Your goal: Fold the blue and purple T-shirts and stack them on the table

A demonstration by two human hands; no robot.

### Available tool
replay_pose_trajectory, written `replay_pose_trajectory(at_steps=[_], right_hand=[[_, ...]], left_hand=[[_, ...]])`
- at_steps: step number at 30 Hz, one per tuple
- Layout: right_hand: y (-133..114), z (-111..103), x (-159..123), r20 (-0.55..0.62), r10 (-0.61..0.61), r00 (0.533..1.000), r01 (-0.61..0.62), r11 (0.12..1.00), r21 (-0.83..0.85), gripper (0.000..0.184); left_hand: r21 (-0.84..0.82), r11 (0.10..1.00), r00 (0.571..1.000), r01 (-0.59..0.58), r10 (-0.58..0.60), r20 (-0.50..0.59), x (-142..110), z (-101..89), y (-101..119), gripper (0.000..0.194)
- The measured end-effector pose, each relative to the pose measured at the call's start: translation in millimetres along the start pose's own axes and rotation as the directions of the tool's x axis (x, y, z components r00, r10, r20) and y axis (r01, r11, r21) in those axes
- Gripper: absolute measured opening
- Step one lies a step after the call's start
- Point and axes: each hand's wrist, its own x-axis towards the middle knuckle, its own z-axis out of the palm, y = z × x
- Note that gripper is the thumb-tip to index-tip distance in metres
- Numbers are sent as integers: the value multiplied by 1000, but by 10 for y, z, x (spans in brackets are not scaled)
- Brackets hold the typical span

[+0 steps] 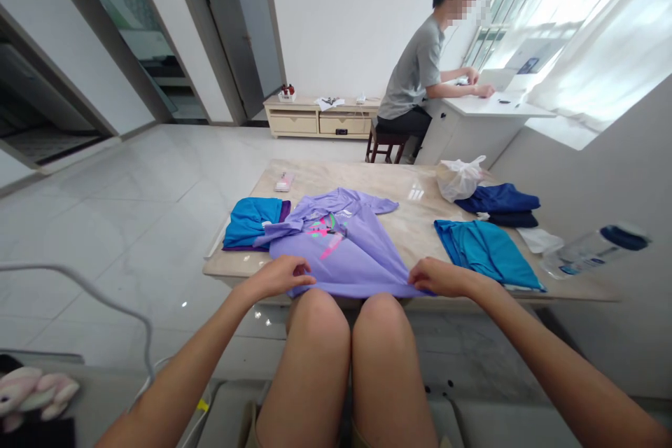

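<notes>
Purple T-shirt [349, 245] meets left fingers [303, 281] and right fingers [416, 273] at hem

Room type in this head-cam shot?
Probably a home living room: a low marble-look coffee table with folded clothes, a low drawer cabinet against the wall, and a plush toy on what looks like a grey sofa.

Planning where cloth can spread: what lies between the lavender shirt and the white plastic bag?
Only tabletop, with reflected light, lies between shirt and bag in the head view.
</notes>
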Motion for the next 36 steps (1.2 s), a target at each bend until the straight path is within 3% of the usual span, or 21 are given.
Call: replay_pose_trajectory(at_steps=[1,2,4,7,11,13,16,21,23,25,28,32,34,36], right_hand=[[46,33,-62,38,10,999,-11,999,33,31],[78,82,-68,5,42,999,-42,998,48,33],[92,232,71,-195,146,970,-142,989,33,43],[14,589,522,-414,230,881,-261,965,-20,54],[-55,1102,1147,-509,291,810,-363,931,-47,65],[25,1224,1384,-559,331,760,-418,908,-32,71],[305,1104,1708,-618,346,706,-461,887,-30,79],[831,428,2297,-604,404,687,-521,853,-22,83],[906,280,2417,-605,430,671,-544,839,-6,83],[868,315,2379,-605,440,663,-548,836,8,82],[629,649,2027,-598,448,665,-556,831,5,80],[129,1122,1263,-566,473,675,-597,801,-42,78],[-102,1180,893,-525,485,699,-607,791,-78,77],[-265,1101,598,-461,516,722,-615,783,-86,71]], left_hand=[[-43,999,1000,-8,9,6,35,41,14,42],[-55,998,999,-13,11,-31,95,95,13,46],[2,1000,989,-5,5,-148,267,241,-19,47],[180,981,970,67,-22,-241,542,542,-105,52],[338,918,934,209,-86,-346,798,920,-300,62],[371,891,904,262,-92,-418,946,998,-432,66],[394,870,872,296,-78,-483,1339,893,-622,69],[392,892,884,225,-17,-468,2303,370,-762,68],[380,904,874,195,16,-486,2501,249,-753,67],[377,912,848,158,70,-525,2468,265,-734,63],[394,913,840,104,132,-527,2051,502,-700,59],[423,889,892,174,40,-451,1243,838,-534,60],[462,866,928,192,-7,-374,884,873,-373,58],[492,849,962,191,-61,-268,614,809,-190,49]])
